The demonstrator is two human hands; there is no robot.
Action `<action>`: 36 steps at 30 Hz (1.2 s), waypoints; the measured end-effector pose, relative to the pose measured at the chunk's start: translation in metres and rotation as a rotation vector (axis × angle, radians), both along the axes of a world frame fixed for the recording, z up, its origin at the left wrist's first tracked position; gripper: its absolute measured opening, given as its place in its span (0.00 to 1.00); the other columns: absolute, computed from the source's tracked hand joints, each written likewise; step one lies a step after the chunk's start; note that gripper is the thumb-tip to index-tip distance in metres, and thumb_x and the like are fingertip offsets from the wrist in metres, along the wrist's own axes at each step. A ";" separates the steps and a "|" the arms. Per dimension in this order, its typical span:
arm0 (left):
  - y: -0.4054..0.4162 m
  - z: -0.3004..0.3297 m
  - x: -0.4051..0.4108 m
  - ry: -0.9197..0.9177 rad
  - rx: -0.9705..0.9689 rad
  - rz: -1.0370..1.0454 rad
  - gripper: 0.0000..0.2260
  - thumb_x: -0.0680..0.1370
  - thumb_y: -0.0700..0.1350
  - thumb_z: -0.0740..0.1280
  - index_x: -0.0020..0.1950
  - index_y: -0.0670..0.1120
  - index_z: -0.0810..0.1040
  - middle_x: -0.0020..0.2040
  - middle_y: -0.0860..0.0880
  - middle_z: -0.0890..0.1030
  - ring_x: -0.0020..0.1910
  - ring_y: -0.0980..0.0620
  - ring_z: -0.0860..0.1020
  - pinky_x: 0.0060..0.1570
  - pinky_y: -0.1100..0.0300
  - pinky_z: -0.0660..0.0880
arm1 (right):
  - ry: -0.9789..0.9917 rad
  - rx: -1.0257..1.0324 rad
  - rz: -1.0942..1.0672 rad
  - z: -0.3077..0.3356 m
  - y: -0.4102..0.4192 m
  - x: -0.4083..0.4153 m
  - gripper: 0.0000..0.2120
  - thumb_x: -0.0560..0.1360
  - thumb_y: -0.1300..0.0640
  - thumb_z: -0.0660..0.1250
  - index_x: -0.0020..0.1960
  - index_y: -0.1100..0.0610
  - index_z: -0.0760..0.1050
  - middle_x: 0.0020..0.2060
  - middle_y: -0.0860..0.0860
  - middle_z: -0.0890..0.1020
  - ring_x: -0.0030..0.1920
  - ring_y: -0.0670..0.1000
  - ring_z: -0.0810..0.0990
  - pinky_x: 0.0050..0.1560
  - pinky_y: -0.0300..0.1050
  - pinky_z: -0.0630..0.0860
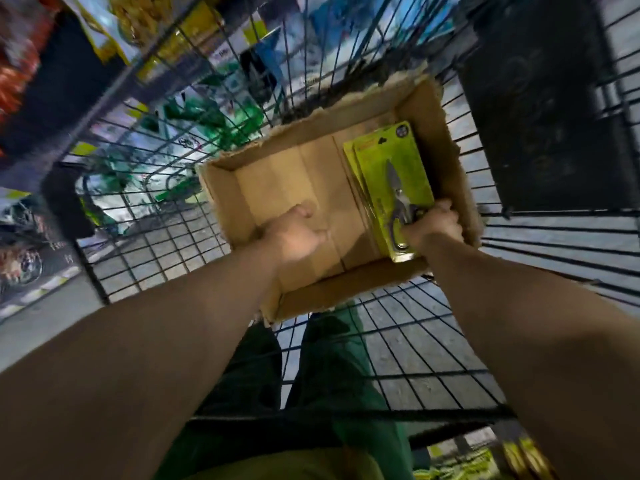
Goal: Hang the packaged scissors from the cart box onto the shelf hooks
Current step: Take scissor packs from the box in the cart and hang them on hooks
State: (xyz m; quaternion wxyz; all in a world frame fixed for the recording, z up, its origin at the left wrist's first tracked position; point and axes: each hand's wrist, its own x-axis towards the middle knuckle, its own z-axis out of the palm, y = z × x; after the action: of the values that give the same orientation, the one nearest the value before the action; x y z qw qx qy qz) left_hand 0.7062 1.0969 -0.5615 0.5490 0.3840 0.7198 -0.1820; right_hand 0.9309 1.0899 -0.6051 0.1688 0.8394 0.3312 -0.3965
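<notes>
Scissors being taken from the box in the cart

A wire cart (pixel 433 341) is being looked down into, with a torn cardboard box (pixel 311 181) sitting at the centre of the frame and blurred shelves (pixel 145 36) lying across the upper left. The packaged scissors (pixel 394 178), a yellow-green card that seems to be stacked on another, are lying against the box's right wall. Its lower end is being gripped by the right hand (pixel 434 225), fingers closed round the edge. The left hand (pixel 299 233) is being held loosely curled over the box floor, gripping nothing visible. A snag is likely if the card is being dragged up against the ragged wall; the card beneath could be lifted along too.
</notes>
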 end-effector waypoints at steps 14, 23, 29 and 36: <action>-0.026 -0.010 0.002 0.063 0.071 0.756 0.38 0.75 0.52 0.74 0.76 0.39 0.60 0.74 0.42 0.68 0.71 0.41 0.69 0.64 0.54 0.69 | 0.703 0.072 -0.439 0.034 -0.022 -0.083 0.26 0.73 0.48 0.71 0.68 0.55 0.68 0.61 0.54 0.77 0.59 0.54 0.76 0.63 0.50 0.71; -0.043 -0.033 -0.034 0.026 0.137 0.701 0.39 0.58 0.60 0.80 0.66 0.48 0.77 0.60 0.49 0.82 0.57 0.46 0.81 0.59 0.47 0.78 | 0.000 0.121 -0.129 -0.035 -0.018 -0.018 0.46 0.69 0.39 0.71 0.78 0.51 0.51 0.71 0.58 0.65 0.70 0.63 0.65 0.70 0.59 0.62; -0.042 -0.015 -0.027 0.016 0.115 0.676 0.37 0.67 0.52 0.80 0.72 0.45 0.69 0.67 0.46 0.76 0.65 0.43 0.76 0.64 0.45 0.74 | -0.069 0.075 -0.074 -0.024 -0.015 -0.027 0.40 0.67 0.41 0.73 0.71 0.57 0.61 0.68 0.58 0.69 0.69 0.61 0.66 0.67 0.57 0.63; -0.037 0.021 -0.026 -0.034 0.178 0.632 0.36 0.68 0.52 0.79 0.71 0.44 0.69 0.66 0.45 0.78 0.63 0.44 0.77 0.64 0.48 0.75 | 0.357 0.220 -0.250 0.024 -0.015 -0.033 0.26 0.70 0.58 0.74 0.64 0.59 0.68 0.57 0.56 0.79 0.52 0.56 0.79 0.52 0.51 0.79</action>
State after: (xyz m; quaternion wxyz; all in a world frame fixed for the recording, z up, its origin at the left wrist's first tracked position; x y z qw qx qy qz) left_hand 0.6802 1.0595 -0.5405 0.5546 0.1910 0.8071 0.0673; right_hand 0.8979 1.0745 -0.5814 -0.0352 0.8037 0.2906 -0.5181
